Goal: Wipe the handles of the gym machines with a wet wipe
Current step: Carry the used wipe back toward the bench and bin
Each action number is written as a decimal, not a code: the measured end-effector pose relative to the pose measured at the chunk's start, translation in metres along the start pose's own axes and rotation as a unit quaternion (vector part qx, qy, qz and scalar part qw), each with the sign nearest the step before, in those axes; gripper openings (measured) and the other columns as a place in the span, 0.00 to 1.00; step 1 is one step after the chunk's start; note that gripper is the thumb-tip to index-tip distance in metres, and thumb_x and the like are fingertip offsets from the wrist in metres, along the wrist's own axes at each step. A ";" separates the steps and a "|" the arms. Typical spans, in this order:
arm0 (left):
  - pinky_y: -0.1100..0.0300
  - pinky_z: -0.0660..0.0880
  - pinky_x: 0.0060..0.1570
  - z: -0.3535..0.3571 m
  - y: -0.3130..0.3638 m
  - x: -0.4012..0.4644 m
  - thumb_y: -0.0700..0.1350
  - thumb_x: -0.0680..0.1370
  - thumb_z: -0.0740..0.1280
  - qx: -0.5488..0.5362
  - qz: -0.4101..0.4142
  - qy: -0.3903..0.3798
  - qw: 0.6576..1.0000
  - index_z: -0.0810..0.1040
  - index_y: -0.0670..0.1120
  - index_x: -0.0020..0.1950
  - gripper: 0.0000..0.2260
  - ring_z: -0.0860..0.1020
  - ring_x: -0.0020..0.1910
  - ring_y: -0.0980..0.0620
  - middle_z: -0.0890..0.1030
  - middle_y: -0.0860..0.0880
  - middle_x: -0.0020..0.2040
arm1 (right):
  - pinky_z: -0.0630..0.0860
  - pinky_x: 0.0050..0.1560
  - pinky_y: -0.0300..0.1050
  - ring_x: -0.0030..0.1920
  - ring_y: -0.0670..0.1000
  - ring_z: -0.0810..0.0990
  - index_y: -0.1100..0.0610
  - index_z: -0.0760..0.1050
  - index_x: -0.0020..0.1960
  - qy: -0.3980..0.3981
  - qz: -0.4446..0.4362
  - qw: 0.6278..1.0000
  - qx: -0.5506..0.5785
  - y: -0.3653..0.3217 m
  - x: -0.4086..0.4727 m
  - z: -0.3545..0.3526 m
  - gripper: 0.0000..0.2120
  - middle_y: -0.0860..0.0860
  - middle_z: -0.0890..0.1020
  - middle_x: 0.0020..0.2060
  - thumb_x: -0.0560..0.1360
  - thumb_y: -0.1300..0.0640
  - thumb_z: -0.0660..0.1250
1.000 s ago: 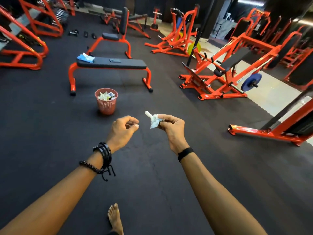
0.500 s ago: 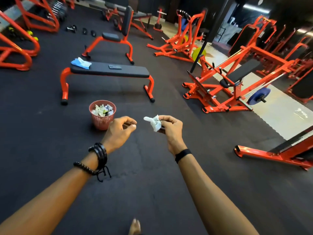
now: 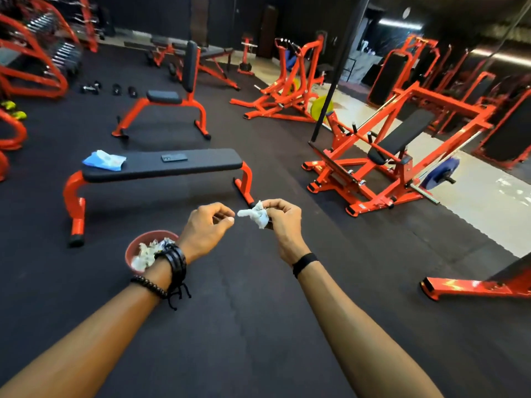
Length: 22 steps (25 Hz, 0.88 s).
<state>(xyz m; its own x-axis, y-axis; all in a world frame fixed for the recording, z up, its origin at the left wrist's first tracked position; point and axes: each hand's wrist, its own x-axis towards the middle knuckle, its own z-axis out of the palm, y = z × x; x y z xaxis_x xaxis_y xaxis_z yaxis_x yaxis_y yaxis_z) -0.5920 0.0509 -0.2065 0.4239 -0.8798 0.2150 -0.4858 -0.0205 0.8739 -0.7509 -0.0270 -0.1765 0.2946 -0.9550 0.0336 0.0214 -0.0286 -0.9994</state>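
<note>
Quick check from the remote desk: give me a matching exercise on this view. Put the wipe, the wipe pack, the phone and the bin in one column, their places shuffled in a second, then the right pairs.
Things:
1. crumpled wipe
2. blue wipe pack
3. phone
4. red bin

Places:
A. near the middle of the flat bench pad
B. on the floor, partly hidden behind the left wrist
C. pinched in the right hand, close to the left hand
D. at the left end of the bench pad

Pairs: 1-C, 2-D, 3-A, 4-B
</note>
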 end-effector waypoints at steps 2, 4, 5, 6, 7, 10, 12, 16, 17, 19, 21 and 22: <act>0.57 0.77 0.47 -0.004 -0.003 0.052 0.40 0.76 0.71 0.000 0.001 -0.005 1.000 0.84 0.46 0.47 0.03 0.81 0.42 0.48 0.84 0.47 0.42 | 0.79 0.34 0.41 0.37 0.53 0.81 0.65 0.80 0.41 0.009 -0.001 1.000 -0.008 -0.006 0.046 0.013 0.11 0.59 0.84 0.39 0.70 0.75 0.60; 0.59 0.76 0.45 -0.008 -0.010 0.098 0.41 0.76 0.72 0.006 0.009 -0.017 1.000 0.84 0.48 0.46 0.02 0.81 0.41 0.49 0.84 0.49 0.41 | 0.79 0.35 0.42 0.38 0.53 0.82 0.66 0.80 0.42 0.011 -0.010 1.000 -0.028 -0.010 0.087 0.028 0.12 0.60 0.84 0.40 0.70 0.75 0.60; 0.59 0.76 0.44 -0.009 -0.016 0.120 0.42 0.76 0.72 0.009 0.013 -0.024 1.000 0.84 0.48 0.46 0.02 0.81 0.40 0.50 0.84 0.50 0.40 | 0.79 0.36 0.42 0.38 0.52 0.83 0.66 0.80 0.42 0.019 -0.013 0.999 -0.036 -0.010 0.105 0.034 0.12 0.60 0.85 0.40 0.70 0.75 0.60; 0.59 0.76 0.44 -0.009 -0.021 0.141 0.42 0.76 0.72 0.008 0.016 -0.033 0.999 0.83 0.49 0.46 0.02 0.80 0.40 0.51 0.84 0.50 0.40 | 0.79 0.36 0.43 0.38 0.52 0.83 0.65 0.80 0.42 0.031 -0.016 0.999 -0.042 -0.010 0.122 0.040 0.12 0.60 0.85 0.40 0.70 0.74 0.59; 0.59 0.75 0.44 -0.010 -0.025 0.159 0.42 0.76 0.72 0.006 0.020 -0.042 0.999 0.83 0.49 0.46 0.02 0.80 0.40 0.52 0.84 0.50 0.41 | 0.79 0.36 0.43 0.38 0.52 0.83 0.65 0.80 0.42 0.042 -0.021 0.998 -0.050 -0.009 0.139 0.045 0.12 0.60 0.85 0.40 0.70 0.74 0.59; 0.60 0.76 0.45 -0.012 -0.039 0.222 0.42 0.76 0.72 0.006 0.041 -0.073 0.996 0.84 0.48 0.47 0.02 0.80 0.41 0.52 0.84 0.50 0.42 | 0.82 0.41 0.52 0.39 0.57 0.84 0.60 0.81 0.41 0.080 -0.053 0.991 -0.089 -0.004 0.194 0.062 0.12 0.59 0.85 0.39 0.69 0.70 0.60; 0.62 0.75 0.43 -0.018 -0.042 0.269 0.42 0.76 0.71 0.009 0.062 -0.099 0.993 0.83 0.48 0.46 0.02 0.80 0.39 0.53 0.84 0.49 0.42 | 0.83 0.46 0.60 0.42 0.60 0.85 0.56 0.81 0.40 0.121 -0.068 0.984 -0.113 -0.010 0.229 0.076 0.12 0.55 0.86 0.38 0.68 0.67 0.60; 0.59 0.78 0.42 -0.040 -0.028 0.356 0.41 0.76 0.70 0.023 0.115 -0.155 0.981 0.83 0.46 0.46 0.02 0.81 0.41 0.51 0.84 0.48 0.41 | 0.83 0.46 0.57 0.41 0.52 0.85 0.59 0.81 0.41 0.187 -0.095 0.970 -0.123 -0.045 0.284 0.097 0.13 0.51 0.86 0.37 0.71 0.71 0.59; 0.58 0.78 0.42 -0.043 -0.022 0.375 0.41 0.76 0.70 0.021 0.131 -0.163 0.978 0.83 0.46 0.46 0.02 0.81 0.41 0.51 0.84 0.48 0.41 | 0.83 0.47 0.56 0.42 0.51 0.85 0.59 0.81 0.41 0.203 -0.105 0.964 -0.136 -0.052 0.295 0.099 0.14 0.50 0.86 0.38 0.72 0.70 0.59; 0.56 0.78 0.45 -0.045 -0.011 0.413 0.43 0.76 0.71 0.018 0.160 -0.168 0.973 0.83 0.48 0.46 0.02 0.81 0.41 0.51 0.84 0.50 0.40 | 0.82 0.47 0.54 0.43 0.51 0.85 0.56 0.81 0.40 0.236 -0.115 0.951 -0.165 -0.065 0.316 0.100 0.15 0.49 0.86 0.39 0.72 0.70 0.59; 0.54 0.78 0.47 -0.042 -0.001 0.436 0.44 0.76 0.71 0.013 0.178 -0.177 0.968 0.84 0.48 0.45 0.02 0.81 0.42 0.52 0.84 0.51 0.40 | 0.82 0.47 0.51 0.43 0.49 0.84 0.53 0.80 0.39 0.257 -0.125 0.937 -0.201 -0.075 0.329 0.097 0.16 0.48 0.85 0.40 0.73 0.69 0.59; 0.53 0.79 0.48 -0.038 0.004 0.444 0.44 0.76 0.71 0.008 0.185 -0.184 0.965 0.83 0.49 0.45 0.02 0.81 0.41 0.52 0.84 0.51 0.40 | 0.81 0.47 0.50 0.43 0.48 0.84 0.52 0.80 0.39 0.268 -0.133 0.929 -0.218 -0.079 0.334 0.094 0.17 0.48 0.85 0.40 0.73 0.70 0.59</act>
<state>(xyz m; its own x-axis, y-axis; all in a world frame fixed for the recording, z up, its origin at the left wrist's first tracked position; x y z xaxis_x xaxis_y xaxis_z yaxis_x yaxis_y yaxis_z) -0.3763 -0.3215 -0.0908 -0.0799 -0.9371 0.3399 -0.5643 0.3236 0.7595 -0.5643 -0.3155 -0.0851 -0.1858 -0.9036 0.3860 -0.3974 -0.2902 -0.8705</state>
